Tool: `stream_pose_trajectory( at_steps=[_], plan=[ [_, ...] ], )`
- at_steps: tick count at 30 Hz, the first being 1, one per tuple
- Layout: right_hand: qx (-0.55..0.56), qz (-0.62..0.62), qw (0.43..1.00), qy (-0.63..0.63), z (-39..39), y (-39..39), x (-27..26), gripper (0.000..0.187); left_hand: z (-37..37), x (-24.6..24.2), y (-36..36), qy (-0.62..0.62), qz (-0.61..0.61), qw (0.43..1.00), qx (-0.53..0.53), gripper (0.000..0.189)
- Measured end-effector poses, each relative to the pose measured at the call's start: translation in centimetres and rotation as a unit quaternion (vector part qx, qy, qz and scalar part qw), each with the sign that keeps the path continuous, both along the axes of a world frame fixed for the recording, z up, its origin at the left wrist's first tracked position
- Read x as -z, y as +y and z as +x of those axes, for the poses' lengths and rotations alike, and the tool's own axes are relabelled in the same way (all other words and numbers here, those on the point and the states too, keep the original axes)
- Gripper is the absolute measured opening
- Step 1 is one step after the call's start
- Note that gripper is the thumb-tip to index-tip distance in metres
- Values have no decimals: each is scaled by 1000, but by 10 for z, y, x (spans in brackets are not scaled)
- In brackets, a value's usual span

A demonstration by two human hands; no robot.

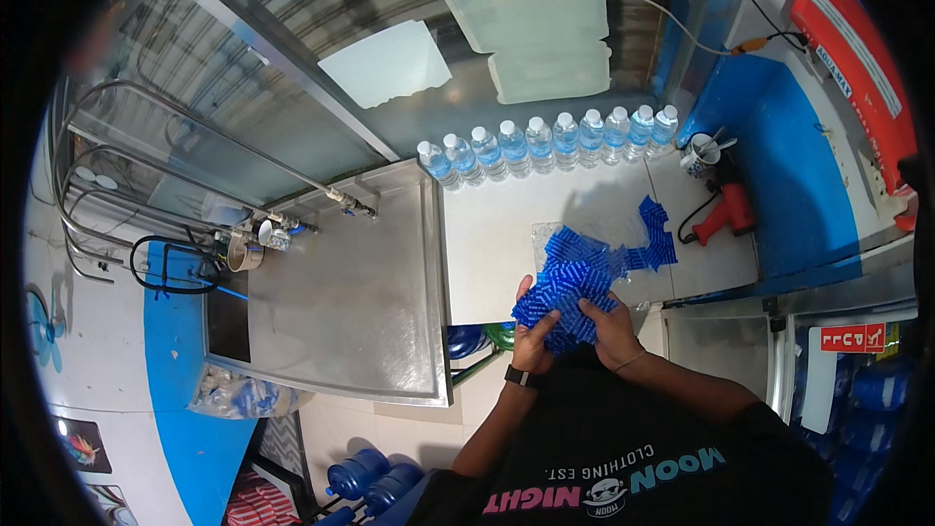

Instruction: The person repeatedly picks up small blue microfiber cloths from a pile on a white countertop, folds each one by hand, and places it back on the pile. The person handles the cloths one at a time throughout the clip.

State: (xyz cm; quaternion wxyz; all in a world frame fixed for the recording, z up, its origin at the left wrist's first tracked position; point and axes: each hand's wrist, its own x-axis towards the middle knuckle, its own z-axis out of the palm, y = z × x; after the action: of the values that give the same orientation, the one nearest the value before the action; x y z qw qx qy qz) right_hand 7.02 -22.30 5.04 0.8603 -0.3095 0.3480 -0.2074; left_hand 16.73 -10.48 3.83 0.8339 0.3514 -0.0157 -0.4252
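Note:
A bunch of blue printed plastic film pieces [573, 281] is held between both hands above the front edge of a white counter [489, 248]. My left hand [535, 340], with a dark band at the wrist, grips the bunch from its left side. From the right, my right hand [612, 329] holds it with the thumb on top. More blue film [659, 234] and some clear plastic lie on the counter just beyond. A row of several capped water bottles [539, 145] with light blue labels stands upright along the back of the counter.
Left of the counter is a stainless steel sink top [350, 292] with metal pipes and valves. A red heat gun [724, 215] and a mug with spoons [701, 155] stand at the right. Large blue water jugs [358, 473] are on the floor.

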Motion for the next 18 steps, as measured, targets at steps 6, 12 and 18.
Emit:
stream_pose_trajectory(
  at_steps=[6, 12, 18],
  plan=[
    [-7, -80, 996, 49, -2, -10, 3, 29, 7, 4, -1, 48, -27, 997, -52, 75],
    [0, -75, 997, 28, -4, -18, 3, 30, 12, 7, 5, 30, -15, 999, 1, 73],
    [-72, -150, 986, 28, -1, -37, -3, 30, 13, 5, 6, 28, -16, 999, 29, 70]
  ],
)
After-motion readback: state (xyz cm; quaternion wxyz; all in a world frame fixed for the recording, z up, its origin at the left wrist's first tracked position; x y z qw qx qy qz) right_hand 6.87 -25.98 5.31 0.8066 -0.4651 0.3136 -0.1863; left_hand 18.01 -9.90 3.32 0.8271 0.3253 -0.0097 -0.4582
